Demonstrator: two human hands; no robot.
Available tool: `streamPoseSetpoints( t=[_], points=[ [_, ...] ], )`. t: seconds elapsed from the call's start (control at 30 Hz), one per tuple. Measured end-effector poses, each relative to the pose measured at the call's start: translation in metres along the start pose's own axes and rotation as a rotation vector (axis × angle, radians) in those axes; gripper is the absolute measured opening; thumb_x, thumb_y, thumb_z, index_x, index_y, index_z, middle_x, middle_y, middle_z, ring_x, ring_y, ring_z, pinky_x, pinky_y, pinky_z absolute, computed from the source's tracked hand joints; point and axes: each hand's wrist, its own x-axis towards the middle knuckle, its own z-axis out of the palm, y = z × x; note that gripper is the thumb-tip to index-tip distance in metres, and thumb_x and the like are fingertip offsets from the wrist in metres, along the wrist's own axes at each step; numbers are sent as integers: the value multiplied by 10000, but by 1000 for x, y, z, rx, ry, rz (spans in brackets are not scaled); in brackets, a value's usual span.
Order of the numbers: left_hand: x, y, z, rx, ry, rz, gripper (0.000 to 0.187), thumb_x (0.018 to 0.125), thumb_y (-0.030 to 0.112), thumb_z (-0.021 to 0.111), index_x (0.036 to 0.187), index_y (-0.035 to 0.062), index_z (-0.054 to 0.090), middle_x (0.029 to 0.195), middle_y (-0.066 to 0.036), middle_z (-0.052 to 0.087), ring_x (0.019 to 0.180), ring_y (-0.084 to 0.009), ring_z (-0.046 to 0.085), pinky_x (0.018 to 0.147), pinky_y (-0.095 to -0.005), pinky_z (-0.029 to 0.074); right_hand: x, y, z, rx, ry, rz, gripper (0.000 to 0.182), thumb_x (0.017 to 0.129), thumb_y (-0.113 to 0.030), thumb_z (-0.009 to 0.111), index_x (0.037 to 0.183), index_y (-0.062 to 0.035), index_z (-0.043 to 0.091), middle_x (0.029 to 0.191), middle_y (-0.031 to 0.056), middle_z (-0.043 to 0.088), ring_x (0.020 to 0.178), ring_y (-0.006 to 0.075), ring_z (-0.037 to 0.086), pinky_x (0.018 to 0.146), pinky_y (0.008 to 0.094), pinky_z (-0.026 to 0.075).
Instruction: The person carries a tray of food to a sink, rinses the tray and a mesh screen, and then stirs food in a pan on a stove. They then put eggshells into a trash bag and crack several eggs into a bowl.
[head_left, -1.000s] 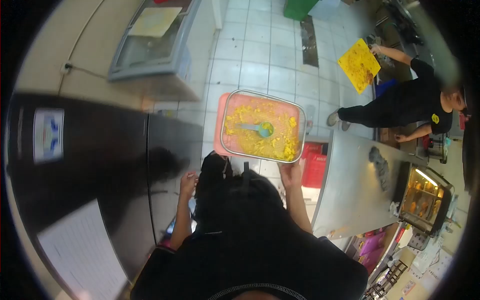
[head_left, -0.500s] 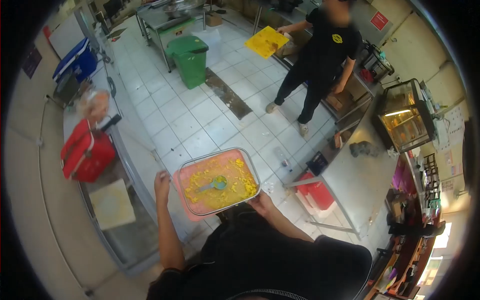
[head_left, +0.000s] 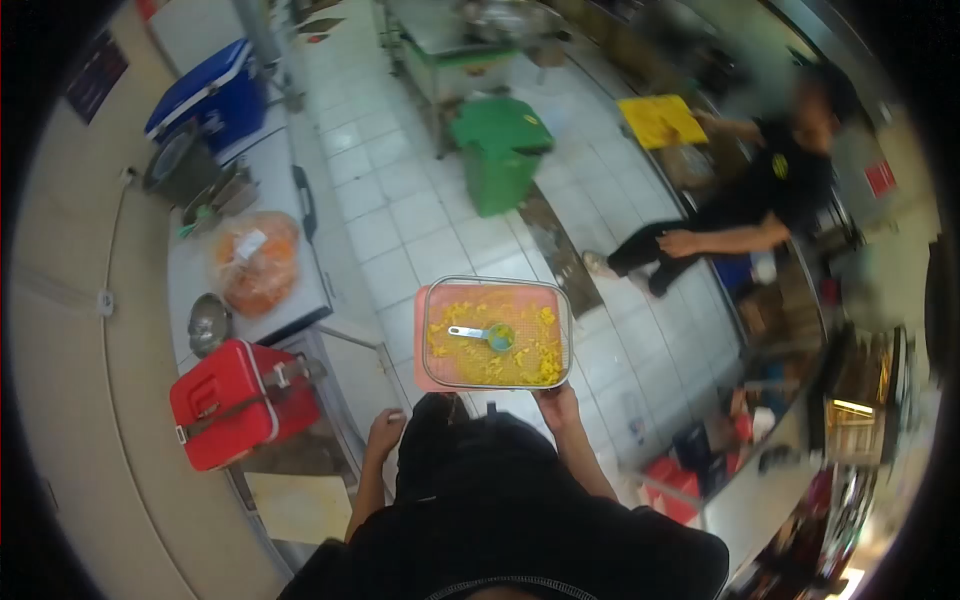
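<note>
My right hand (head_left: 560, 406) grips the near right corner of a rectangular metal mesh tray (head_left: 563, 290), held level in front of me. A pink tray (head_left: 423, 345) sits directly beneath it, sticking out at the left. Yellow food bits (head_left: 545, 372) are scattered over the mesh, thickest at the right side. Among them lies a small scoop (head_left: 500, 337) with a pale handle pointing left and yellow-green residue in its bowl. My left hand (head_left: 387, 432) hangs away from the tray, near the left counter, fingers curled with nothing visible in them.
At left, the counter bears a red cooler box (head_left: 225, 410), a bag of orange food (head_left: 255, 265), a metal bowl (head_left: 210, 322) and a blue cooler (head_left: 210, 100). A green bin (head_left: 500, 165) stands ahead. At right, a co-worker (head_left: 740, 200) holds a yellow board (head_left: 662, 121).
My view has turned, and the tray now appears further right and more level. My left hand has dropped lower, farther from the tray. The co-worker appears further right, still holding the yellow board.
</note>
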Motion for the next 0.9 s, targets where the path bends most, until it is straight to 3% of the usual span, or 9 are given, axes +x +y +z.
streamPoseSetpoints(
  t=[0.13, 0.17, 0.3, 0.47, 0.53, 0.6, 0.7, 0.8, 0.9],
  points=[
    [0, 114, -70, -91, 216, -123, 307, 882, 178, 635, 1151, 32, 625, 897, -109, 681, 793, -181, 661, 729, -306, 512, 138, -11, 93, 16, -30, 36, 357, 1030, -231, 406, 1282, -9, 527, 1295, 144, 583, 1167, 280, 570, 1015, 443, 475],
    [-91, 135, -54, -151, 258, -61, 299, 879, 167, 639, 1148, 36, 625, 896, -103, 682, 797, -179, 660, 728, -306, 514, 81, -24, 50, 46, -34, 59, 358, 1030, -233, 407, 1282, -8, 527, 1300, 144, 580, 1174, 282, 567, 1015, 443, 475],
    [-116, 226, -77, -299, 179, 69, 289, 885, 166, 638, 1147, 44, 620, 887, -106, 679, 807, -203, 660, 738, -320, 516, 40, -29, 38, 37, -86, 54, 338, 1017, -188, 409, 1265, 6, 531, 1293, 161, 582, 1192, 289, 558, 1023, 446, 474],
    [98, 326, -116, 608, 209, 327, 390, 911, 292, 623, 1215, 52, 579, 959, -195, 660, 888, -303, 646, 809, -385, 507, 109, -20, 88, 87, 47, 63, 417, 1023, -253, 434, 1367, -18, 436, 1384, 159, 499, 1281, 305, 478, 1074, 504, 413],
    [179, 404, -135, 617, 174, 532, 412, 907, 296, 627, 1240, 60, 570, 1023, -215, 661, 959, -324, 644, 848, -405, 500, 147, -25, 118, 62, 69, 47, 419, 1028, -255, 419, 1378, -25, 424, 1396, 155, 488, 1283, 311, 474, 1078, 508, 408],
    [224, 504, -155, 58, -101, 507, 426, 907, 298, 618, 1255, 57, 565, 1060, -223, 659, 997, -367, 638, 885, -428, 487, 177, -37, 163, 74, 99, 22, 378, 1016, -189, 403, 1345, -14, 467, 1370, 161, 527, 1263, 308, 505, 1086, 499, 401],
    [344, 522, -177, -216, -322, 465, 427, 907, 297, 612, 1250, 47, 562, 1082, -223, 658, 1024, -398, 624, 882, -448, 489, 240, -44, 193, 34, 24, 36, 416, 1040, -254, 369, 1381, -20, 411, 1407, 162, 477, 1298, 311, 462, 1070, 510, 413],
    [470, 490, -189, 313, -9, 581, 448, 904, 309, 614, 1257, 40, 553, 1090, -213, 658, 1017, -388, 629, 883, -449, 491, 338, -41, 245, 63, 95, -5, 425, 1043, -273, 371, 1395, -36, 405, 1414, 154, 478, 1281, 304, 486, 1057, 485, 430],
    [576, 423, -201, 635, 6, 337, 490, 901, 346, 603, 1266, 24, 548, 1156, -218, 638, 1088, -393, 601, 931, -470, 469, 407, -51, 365, 101, 107, -44, 388, 1021, -200, 400, 1351, -4, 458, 1374, 160, 521, 1243, 273, 524, 1066, 444, 432]
  ],
)
